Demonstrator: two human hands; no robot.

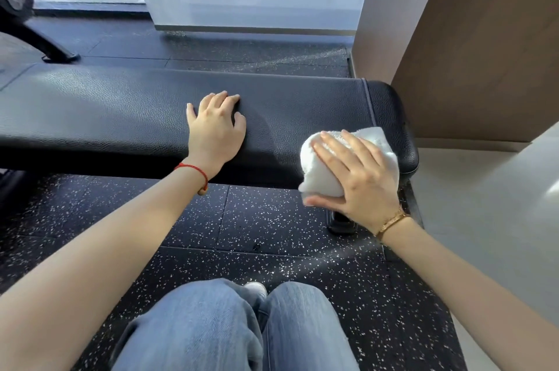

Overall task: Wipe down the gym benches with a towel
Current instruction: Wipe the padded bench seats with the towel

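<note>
A long black padded gym bench (121,104) runs across the view from left to right. My left hand (216,128) rests on its top near the front edge, fingers spread and slightly bent. My right hand (357,180) holds a bunched white towel (320,171) against the bench's front edge near its right end, fingers lying over the cloth and thumb tucked under it.
Black speckled rubber flooring (272,234) lies below the bench, with my knees in blue jeans (236,328) at the bottom. A brown wall panel (484,53) stands close to the bench's right end. A black machine leg (45,43) is at far left. A bench foot (341,224) sits under my right hand.
</note>
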